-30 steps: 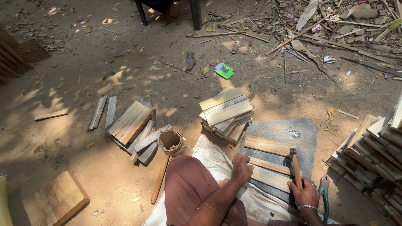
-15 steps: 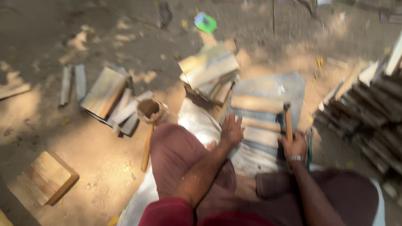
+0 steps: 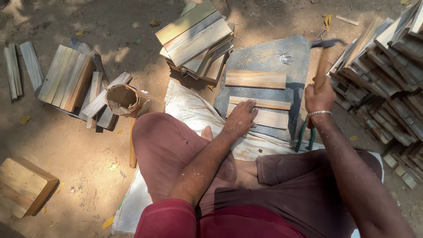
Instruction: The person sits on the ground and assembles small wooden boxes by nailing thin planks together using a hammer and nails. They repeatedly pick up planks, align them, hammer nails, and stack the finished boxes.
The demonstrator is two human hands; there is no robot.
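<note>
Head view | right hand (image 3: 320, 94) gripping hammer (image 3: 321, 66) | left hand (image 3: 240, 118) flat on slat (image 3: 269, 118) | cup (image 3: 123, 100) contents unclear

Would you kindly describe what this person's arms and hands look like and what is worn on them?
Both forearms are bare, with no gloves on the left hand or the right hand. A thin silver bracelet circles the right wrist. A dark red sleeve covers the left upper arm.

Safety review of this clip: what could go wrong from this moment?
1. The right hand has the hammer raised while the left hand presses the wooden slats; a stray blow could hit fingers.
2. Loose nails lie on the grey slab; blows may scatter them.
</note>
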